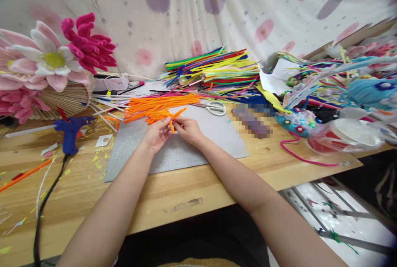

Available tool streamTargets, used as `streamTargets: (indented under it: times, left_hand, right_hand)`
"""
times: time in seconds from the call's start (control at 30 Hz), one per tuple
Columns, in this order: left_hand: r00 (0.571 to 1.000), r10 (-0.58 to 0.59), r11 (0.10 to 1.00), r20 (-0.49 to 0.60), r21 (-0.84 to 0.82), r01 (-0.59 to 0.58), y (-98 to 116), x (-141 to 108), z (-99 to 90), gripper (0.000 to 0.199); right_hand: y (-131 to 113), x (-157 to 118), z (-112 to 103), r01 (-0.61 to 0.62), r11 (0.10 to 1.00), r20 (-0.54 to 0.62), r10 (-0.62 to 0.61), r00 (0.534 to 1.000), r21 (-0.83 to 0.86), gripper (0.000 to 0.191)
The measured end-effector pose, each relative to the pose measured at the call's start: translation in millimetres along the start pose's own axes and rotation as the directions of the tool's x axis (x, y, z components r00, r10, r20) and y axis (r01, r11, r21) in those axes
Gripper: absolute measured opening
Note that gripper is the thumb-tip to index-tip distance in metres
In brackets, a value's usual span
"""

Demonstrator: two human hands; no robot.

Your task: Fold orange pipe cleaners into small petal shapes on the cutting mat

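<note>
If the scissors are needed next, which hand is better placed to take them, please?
Probably the right hand: the scissors lie beyond it, toward its own side, while the left hand is farther away. Both hold orange pipe cleaner, which the left might keep.

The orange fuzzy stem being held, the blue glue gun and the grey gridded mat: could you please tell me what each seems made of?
Orange fuzzy stem: probably chenille pile, matte and velvety; any wire core is hidden.
Blue pistol-shaped glue gun: likely moulded plastic, given its smooth, evenly coloured body.
Grey rectangular gridded mat: perhaps vinyl, as it looks flat, thin and smooth, with fine lines.
</note>
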State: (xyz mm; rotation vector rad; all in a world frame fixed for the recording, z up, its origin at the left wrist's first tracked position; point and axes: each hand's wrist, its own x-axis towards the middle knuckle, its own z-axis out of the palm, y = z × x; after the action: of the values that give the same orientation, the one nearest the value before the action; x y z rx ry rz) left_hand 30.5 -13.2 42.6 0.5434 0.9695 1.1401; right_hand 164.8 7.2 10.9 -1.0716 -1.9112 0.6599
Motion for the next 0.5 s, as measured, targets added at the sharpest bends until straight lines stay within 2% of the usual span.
streamTargets:
  times: [0.13, 0.2, 0.23, 0.3, 0.37, 0.4, 0.47, 0.5]
  left_hand:
    - [0.993, 0.118, 0.977, 0.015, 0.176, -0.119, -3, 0, 1.0, 0.014]
    - [0.963, 0.269, 0.909, -0.014, 0.334, -0.249, -5, 3, -1.4, 0.019]
    - [0.93, 0.368, 0.844, -0.011, 0.424, -0.329, -6, 5, -3.5, 0.021]
    - [0.83, 0.556, 0.658, 0.043, 0.588, -0.471, -9, 10, -8.5, 0.023]
    - [0.73, 0.67, 0.457, 0.132, 0.702, -0.546, -12, 12, -12.9, 0.028]
    - [0.697, 0.696, 0.371, 0.174, 0.743, -0.556, -13, 13, -14.2, 0.031]
    - [0.665, 0.712, 0.258, 0.228, 0.795, -0.549, -17, 13, -14.9, 0.035]
    - [0.673, 0.699, 0.241, 0.241, 0.807, -0.539, -18, 13, -14.5, 0.034]
  right_hand:
    - [7, 0, 3, -0.081, 0.98, 0.047, 0.074, 0.996, 0.183, 0.018]
    - [8, 1, 3, -0.118, 0.947, 0.061, 0.105, 0.993, 0.298, 0.018]
    - [7, 2, 2, -0.146, 0.924, 0.07, 0.13, 0.989, 0.353, 0.018]
    - [4, 3, 0, -0.222, 0.864, 0.101, 0.197, 0.975, 0.453, 0.019]
    - [0, 4, -3, -0.29, 0.799, 0.135, 0.259, 0.956, 0.527, 0.019]
    - [-1, 5, -3, -0.314, 0.773, 0.147, 0.281, 0.949, 0.551, 0.019]
    - [-3, 5, -4, -0.338, 0.741, 0.152, 0.309, 0.939, 0.58, 0.017]
    - [-3, 5, -4, -0.348, 0.731, 0.153, 0.322, 0.934, 0.588, 0.016]
